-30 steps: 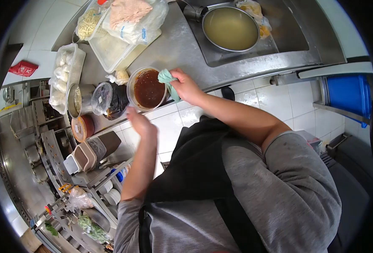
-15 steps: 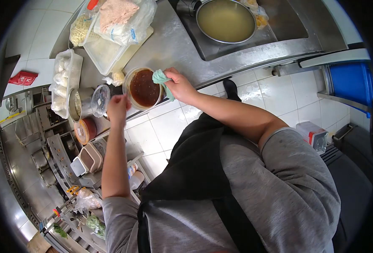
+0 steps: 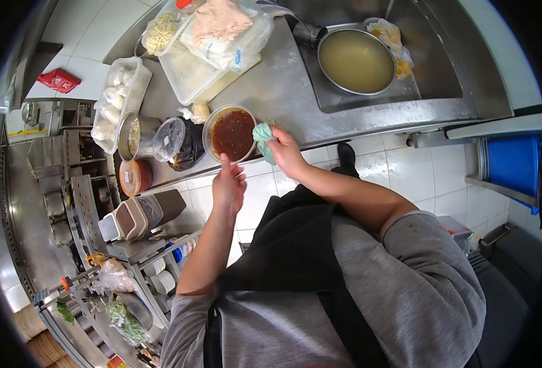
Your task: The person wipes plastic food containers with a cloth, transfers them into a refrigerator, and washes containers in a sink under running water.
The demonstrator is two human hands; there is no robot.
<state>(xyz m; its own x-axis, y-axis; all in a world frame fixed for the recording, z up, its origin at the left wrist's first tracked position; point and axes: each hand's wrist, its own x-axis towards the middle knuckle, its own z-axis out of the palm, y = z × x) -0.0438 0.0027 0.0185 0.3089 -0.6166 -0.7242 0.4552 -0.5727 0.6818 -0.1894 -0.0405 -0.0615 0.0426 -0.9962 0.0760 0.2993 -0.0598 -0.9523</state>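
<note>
A round clear tub of dark red-brown sauce (image 3: 233, 132) stands near the front edge of the steel counter. My right hand (image 3: 286, 152) is closed around a crumpled green cloth (image 3: 263, 138), which rests against the tub's right side. Below the tub's near rim is my left hand (image 3: 228, 187), fingers apart and one pointing up at the rim; I cannot tell whether it touches. Nothing shows in that hand. Left of the tub sit a black plastic bag (image 3: 188, 147) and a clear plastic container (image 3: 169, 138). A small knotted bag (image 3: 198, 113) lies behind the tub.
On the right, a sink (image 3: 424, 80) holds a large pot of cloudy liquid (image 3: 356, 61). A white basket of bagged items (image 3: 121, 101), a metal pot (image 3: 137, 136) and a red-brown lidded tub (image 3: 135, 177) stand left. Behind is a plastic tray (image 3: 188, 76) under bagged pink meat (image 3: 222, 24).
My left hand has moved from the tub's left side to below its near rim, and its fingers have spread. The right hand still holds the cloth at the tub. The view has shifted.
</note>
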